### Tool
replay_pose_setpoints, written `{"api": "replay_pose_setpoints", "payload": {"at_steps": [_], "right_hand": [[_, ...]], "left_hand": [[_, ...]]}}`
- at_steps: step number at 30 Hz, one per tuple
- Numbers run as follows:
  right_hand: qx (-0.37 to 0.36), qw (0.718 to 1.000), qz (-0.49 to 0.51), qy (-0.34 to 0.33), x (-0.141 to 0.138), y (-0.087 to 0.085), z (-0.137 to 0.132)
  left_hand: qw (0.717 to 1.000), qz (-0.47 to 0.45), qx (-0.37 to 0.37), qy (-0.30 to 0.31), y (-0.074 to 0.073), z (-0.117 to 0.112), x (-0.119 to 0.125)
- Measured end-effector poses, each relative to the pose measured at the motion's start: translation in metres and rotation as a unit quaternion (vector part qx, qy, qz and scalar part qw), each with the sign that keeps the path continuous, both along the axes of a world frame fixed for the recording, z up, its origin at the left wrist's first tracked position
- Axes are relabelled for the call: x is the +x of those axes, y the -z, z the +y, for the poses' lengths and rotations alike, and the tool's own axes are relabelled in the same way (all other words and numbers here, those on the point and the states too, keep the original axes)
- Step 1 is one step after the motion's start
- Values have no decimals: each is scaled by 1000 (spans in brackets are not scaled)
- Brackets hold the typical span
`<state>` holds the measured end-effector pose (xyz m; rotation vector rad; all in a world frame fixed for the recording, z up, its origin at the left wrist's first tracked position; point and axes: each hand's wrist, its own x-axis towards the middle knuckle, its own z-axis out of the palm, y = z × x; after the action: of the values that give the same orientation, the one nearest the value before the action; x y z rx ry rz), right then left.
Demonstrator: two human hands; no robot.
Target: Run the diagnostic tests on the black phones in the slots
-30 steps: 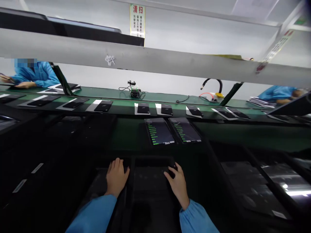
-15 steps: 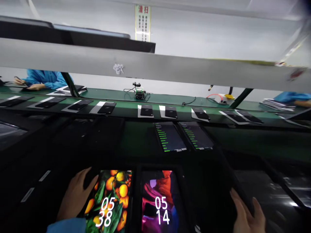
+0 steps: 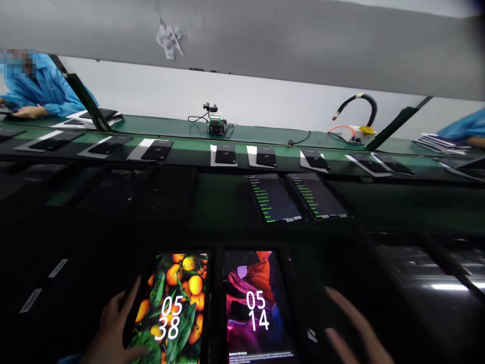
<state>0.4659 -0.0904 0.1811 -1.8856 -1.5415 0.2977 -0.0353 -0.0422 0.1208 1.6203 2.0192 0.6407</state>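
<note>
Two lit tablets lie side by side in front of me. The left tablet [image 3: 175,308] shows oranges and the time 05 38; the right tablet [image 3: 254,306] shows a red and purple pattern and 05 14. My left hand [image 3: 113,328] rests at the left tablet's left edge, fingers spread, thumb at the screen's corner. My right hand [image 3: 354,326] hovers blurred to the right of the right tablet, fingers apart, holding nothing. Two more tablets with green text lines, one [image 3: 273,198] beside the other [image 3: 317,195], lie farther back.
A green conveyor belt [image 3: 197,156] carries several dark phones on white cards, such as one phone [image 3: 225,154]. A small device [image 3: 215,123] with cables sits behind it. People in blue sleeves [image 3: 45,91] work at far left and far right [image 3: 464,127]. Dark trays flank me.
The two near tablets went from dark to lit. My hands moved apart from their tops to the outer sides, and the view tilted down.
</note>
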Motion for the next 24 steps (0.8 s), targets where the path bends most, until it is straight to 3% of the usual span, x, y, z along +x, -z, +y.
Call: {"api": "replay_pose_setpoints", "payload": {"at_steps": [1,3,4,6,8,11,14,19,24], "right_hand": [[-12,996,-45,-82,-18,2,3],[-4,960,-154,-234,-50,11,8],[-7,940,-188,-284,-62,17,11],[-22,912,-238,-334,-76,28,18],[-24,909,-274,-314,-76,34,31],[39,937,-297,-179,-64,31,58],[71,964,-244,-74,-56,25,77],[24,976,-170,-132,-67,44,68],[4,982,-114,-148,-74,56,61]], "left_hand": [[999,-23,-11,-48,-3,8,2],[983,-100,-23,-152,-7,20,5],[972,-131,-21,-191,-8,24,7],[964,-163,-1,-210,-9,25,10],[966,-179,27,-183,-8,21,11],[967,-193,54,-160,-6,13,13],[974,-162,73,-144,-4,10,16],[981,-127,88,-119,-7,10,19],[978,-130,49,-154,-6,14,17]]}}
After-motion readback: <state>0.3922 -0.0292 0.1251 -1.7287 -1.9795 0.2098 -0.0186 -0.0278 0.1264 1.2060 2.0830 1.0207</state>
